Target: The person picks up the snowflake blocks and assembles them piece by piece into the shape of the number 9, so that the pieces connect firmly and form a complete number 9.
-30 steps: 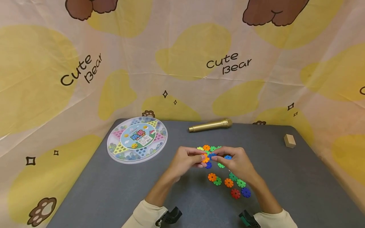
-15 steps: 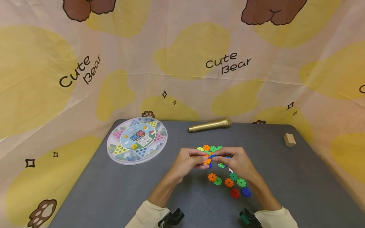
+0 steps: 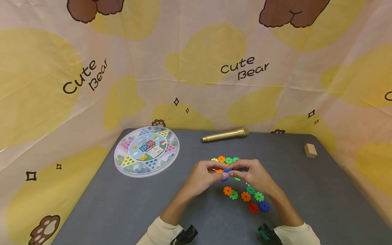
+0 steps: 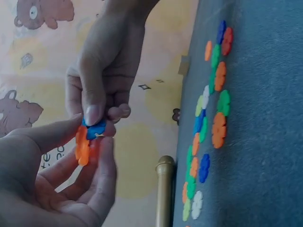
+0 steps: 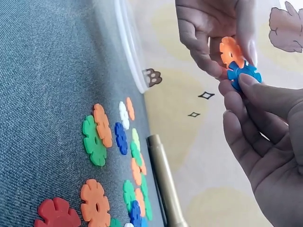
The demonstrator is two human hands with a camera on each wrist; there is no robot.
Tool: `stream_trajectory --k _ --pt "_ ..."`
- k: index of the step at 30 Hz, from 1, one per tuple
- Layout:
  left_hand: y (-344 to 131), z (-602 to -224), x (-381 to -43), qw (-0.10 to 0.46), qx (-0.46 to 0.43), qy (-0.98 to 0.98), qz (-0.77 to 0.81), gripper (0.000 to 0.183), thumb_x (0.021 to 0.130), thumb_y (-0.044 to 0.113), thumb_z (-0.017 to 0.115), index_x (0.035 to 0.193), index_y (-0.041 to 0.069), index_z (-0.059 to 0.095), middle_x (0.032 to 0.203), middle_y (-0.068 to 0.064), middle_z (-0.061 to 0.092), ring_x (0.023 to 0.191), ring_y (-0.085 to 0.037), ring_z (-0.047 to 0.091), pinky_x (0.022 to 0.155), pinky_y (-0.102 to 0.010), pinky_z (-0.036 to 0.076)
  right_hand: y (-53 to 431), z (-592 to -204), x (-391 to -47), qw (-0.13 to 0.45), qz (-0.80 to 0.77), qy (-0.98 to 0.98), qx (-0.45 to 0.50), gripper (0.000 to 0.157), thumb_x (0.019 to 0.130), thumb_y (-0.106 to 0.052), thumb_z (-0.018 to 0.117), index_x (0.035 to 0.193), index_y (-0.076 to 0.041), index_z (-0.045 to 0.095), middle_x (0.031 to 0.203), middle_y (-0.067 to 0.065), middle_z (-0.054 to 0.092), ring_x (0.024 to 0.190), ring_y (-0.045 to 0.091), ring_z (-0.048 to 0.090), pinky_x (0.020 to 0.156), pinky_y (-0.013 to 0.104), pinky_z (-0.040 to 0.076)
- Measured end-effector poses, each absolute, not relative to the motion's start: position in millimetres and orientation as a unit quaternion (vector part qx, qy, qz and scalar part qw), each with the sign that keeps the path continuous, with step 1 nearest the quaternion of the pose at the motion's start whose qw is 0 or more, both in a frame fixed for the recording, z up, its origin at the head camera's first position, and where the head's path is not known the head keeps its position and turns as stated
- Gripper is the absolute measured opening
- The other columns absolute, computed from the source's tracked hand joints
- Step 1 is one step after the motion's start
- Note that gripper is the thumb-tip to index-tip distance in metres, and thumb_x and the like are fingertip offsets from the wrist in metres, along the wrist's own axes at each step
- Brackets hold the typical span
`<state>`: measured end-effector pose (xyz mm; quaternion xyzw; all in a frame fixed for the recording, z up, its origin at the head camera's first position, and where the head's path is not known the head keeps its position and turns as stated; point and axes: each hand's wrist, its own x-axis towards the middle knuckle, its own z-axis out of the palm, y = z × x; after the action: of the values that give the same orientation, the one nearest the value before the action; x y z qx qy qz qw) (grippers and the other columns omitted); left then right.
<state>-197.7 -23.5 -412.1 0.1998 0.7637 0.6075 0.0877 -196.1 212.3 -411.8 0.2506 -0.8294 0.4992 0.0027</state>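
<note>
Over the table, my left hand (image 3: 200, 178) pinches an orange notched plastic disc (image 4: 82, 146) between thumb and fingers. A thin white piece (image 4: 71, 179) shows edge-on behind it, partly hidden by the fingers. My right hand (image 3: 254, 175) pinches a blue notched disc (image 5: 244, 74), thumb on its face. Blue and orange meet at their edges, set at an angle to each other. The fingertips of both hands come together around them. Below lie loose discs, among them a red one (image 3: 253, 208), a dark blue one (image 3: 264, 206) and a green one (image 3: 259, 196).
A gold microphone (image 3: 225, 135) lies at the back of the grey table (image 3: 122, 211). At the back left is a round Chinese checkers set (image 3: 122, 166). A small wooden block (image 3: 310, 151) sits at the right. A printed cloth (image 3: 196, 51) hangs behind.
The left hand has shifted slightly right, its thumb now up against the blue disc. The orange disc has tilted and is more covered by fingers. The loose discs have stayed put.
</note>
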Motion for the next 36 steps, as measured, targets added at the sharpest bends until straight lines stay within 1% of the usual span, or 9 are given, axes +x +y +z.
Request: stream_trajectory --k 3,5,12,16,19,24,28,33,36 --pt "-21 -414 -197 0.071 0.204 0.77 0.601 0.023 0.092 0.024 0.084 0.112 0.012 0.082 0.1 0.001 0.08 0.085 -0.026 0.077 0.073 -0.027 0.058 213 -413 -197 -0.001 0.505 -0.823 0.258 0.011 0.096 -0.016 0.08 0.106 -0.018 0.082 0.099 -0.002 0.079 0.087 0.032 0.073 0.073 0.036 0.062" --pt "-20 -415 -197 0.066 0.203 0.769 0.602 0.022 0.092 0.022 0.084 0.111 0.011 0.082 0.1 0.001 0.08 0.084 -0.026 0.078 0.073 -0.027 0.06 213 -413 -197 -0.004 0.503 -0.824 0.26 0.011 0.096 -0.017 0.08 0.107 -0.018 0.082 0.099 -0.002 0.08 0.089 0.029 0.073 0.074 0.035 0.062" --pt "-21 -417 -199 0.065 0.194 0.759 0.619 0.015 0.093 0.016 0.082 0.106 0.009 0.084 0.095 -0.006 0.08 0.083 -0.028 0.078 0.075 -0.041 0.063 229 -412 -203 -0.028 0.477 -0.849 0.227 0.015 0.095 -0.021 0.082 0.109 -0.025 0.081 0.105 0.004 0.08 0.092 0.019 0.073 0.077 0.039 0.063" --pt "-22 -418 -200 0.065 0.183 0.766 0.613 0.015 0.091 0.016 0.083 0.105 0.01 0.086 0.093 -0.007 0.081 0.078 -0.019 0.077 0.071 -0.034 0.06 248 -416 -209 -0.054 0.463 -0.861 0.202 0.022 0.094 -0.02 0.082 0.115 -0.016 0.08 0.109 0.009 0.078 0.096 0.023 0.071 0.081 0.034 0.061" --pt "-22 -419 -201 0.066 0.177 0.771 0.609 0.016 0.09 0.016 0.084 0.104 0.01 0.086 0.094 -0.006 0.081 0.076 -0.012 0.074 0.069 -0.028 0.057 264 -419 -213 -0.08 0.455 -0.868 0.182 0.028 0.094 -0.017 0.081 0.12 -0.007 0.077 0.113 0.013 0.076 0.1 0.028 0.068 0.081 0.035 0.061" --pt "-23 -420 -202 0.073 0.171 0.773 0.606 0.018 0.088 0.017 0.085 0.105 0.011 0.086 0.097 -0.001 0.08 0.077 -0.011 0.073 0.071 -0.027 0.056 293 -427 -220 -0.143 0.458 -0.862 0.164 0.04 0.092 -0.013 0.082 0.128 -0.001 0.073 0.123 0.017 0.074 0.108 0.033 0.067 0.082 0.032 0.061" --pt "-23 -421 -203 0.08 0.173 0.766 0.614 0.019 0.089 0.016 0.085 0.107 0.01 0.085 0.096 -0.005 0.08 0.078 -0.011 0.074 0.071 -0.027 0.056 313 -431 -220 -0.18 0.438 -0.865 0.166 0.045 0.089 -0.011 0.084 0.13 0.002 0.07 0.121 0.016 0.074 0.112 0.033 0.067 0.086 0.025 0.058" --pt "-24 -423 -204 0.086 0.17 0.765 0.615 0.018 0.09 0.016 0.084 0.107 0.011 0.086 0.094 -0.007 0.081 0.081 -0.018 0.077 0.074 -0.032 0.057 331 -433 -218 -0.199 0.392 -0.883 0.167 0.042 0.085 -0.01 0.085 0.125 -0.002 0.074 0.117 0.01 0.074 0.108 0.029 0.064 0.087 0.025 0.054" --pt "-24 -424 -205 0.088 0.169 0.762 0.619 0.018 0.091 0.016 0.084 0.107 0.009 0.085 0.092 -0.007 0.081 0.082 -0.02 0.077 0.078 -0.041 0.06 338 -433 -217 -0.207 0.376 -0.889 0.161 0.039 0.082 -0.009 0.085 0.12 -0.006 0.076 0.114 0.008 0.072 0.103 0.027 0.06 0.083 0.027 0.052"
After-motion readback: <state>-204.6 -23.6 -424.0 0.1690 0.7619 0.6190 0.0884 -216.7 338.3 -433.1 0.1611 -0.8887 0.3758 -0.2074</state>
